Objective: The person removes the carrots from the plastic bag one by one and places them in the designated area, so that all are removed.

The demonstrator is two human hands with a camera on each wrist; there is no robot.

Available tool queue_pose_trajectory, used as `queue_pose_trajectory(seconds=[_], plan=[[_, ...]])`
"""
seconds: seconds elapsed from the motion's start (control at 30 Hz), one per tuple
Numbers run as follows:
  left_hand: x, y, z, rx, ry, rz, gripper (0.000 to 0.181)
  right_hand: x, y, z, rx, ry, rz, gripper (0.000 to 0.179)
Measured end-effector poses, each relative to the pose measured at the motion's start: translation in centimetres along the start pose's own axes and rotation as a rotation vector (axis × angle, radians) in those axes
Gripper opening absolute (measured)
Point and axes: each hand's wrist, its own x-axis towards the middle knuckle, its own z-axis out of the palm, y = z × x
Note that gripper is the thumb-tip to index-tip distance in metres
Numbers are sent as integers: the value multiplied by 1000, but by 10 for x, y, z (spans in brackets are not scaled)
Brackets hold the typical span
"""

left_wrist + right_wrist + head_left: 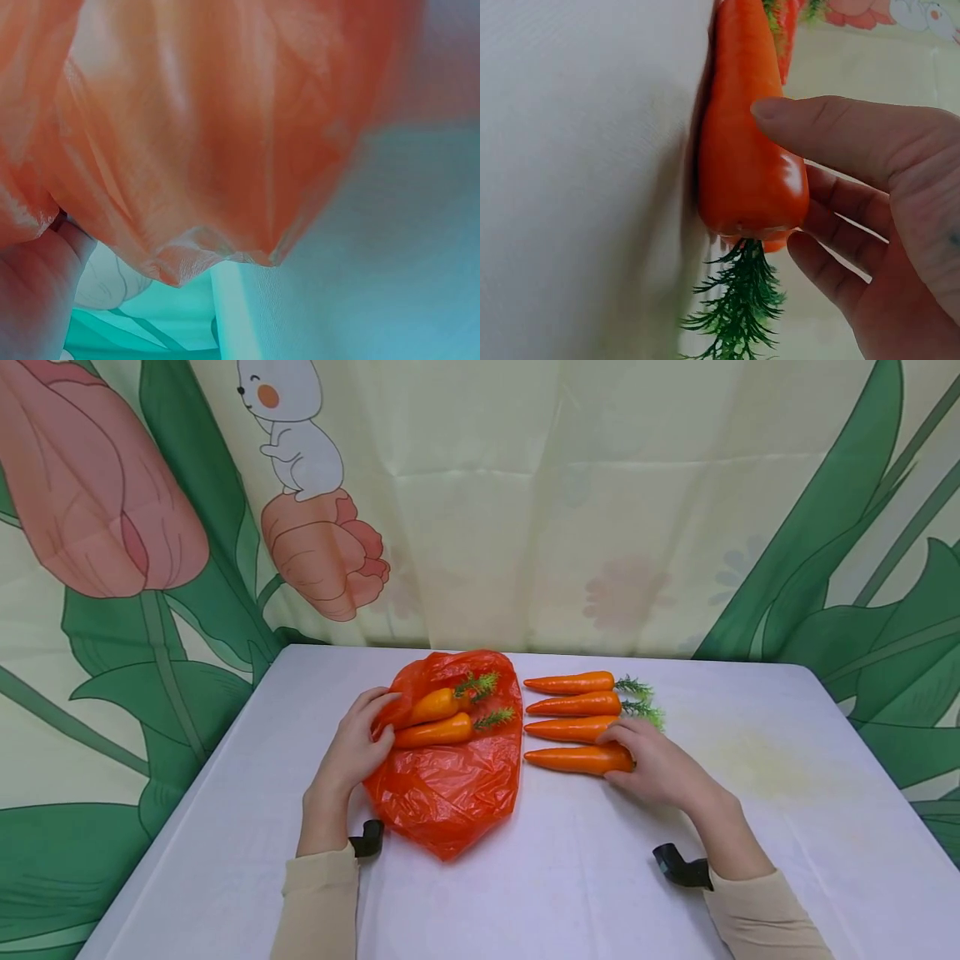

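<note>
My left hand (351, 742) holds the edge of a thin red plastic bag (450, 806) lying on the table. In the left wrist view the translucent bag (217, 135) fills much of the picture and hides most of the fingers. Two orange carrots with green tops, a front one (435, 732) and one behind it (433, 705), lie at the bag's mouth. To the right, several carrots lie in a row, tips pointing left. My right hand (660, 764) grips the thick end of the nearest carrot (573, 761); the right wrist view shows the thumb on this carrot (742, 150) and fingers at its other side.
Beyond the gripped carrot are the row's other carrots, among them the farthest one (573, 683). A white cloth covers the table (540, 885). At its back edge hangs a printed curtain (480, 552). Black wrist mounts (681, 867) sit at both cuffs.
</note>
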Motion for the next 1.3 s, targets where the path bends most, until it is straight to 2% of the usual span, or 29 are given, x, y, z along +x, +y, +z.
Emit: queue_pose_trajectory(seconds=[0.27,0.63,1.3], plan=[[0,0,0,1,2,0,47,1,2,-1,11,19,-26,29],[1,-2,0,5,14,31,47,4,2,1,-10,34,-23,30],[0,-1,1,0,6,19,47,3,4,0,22,29,-58,29]])
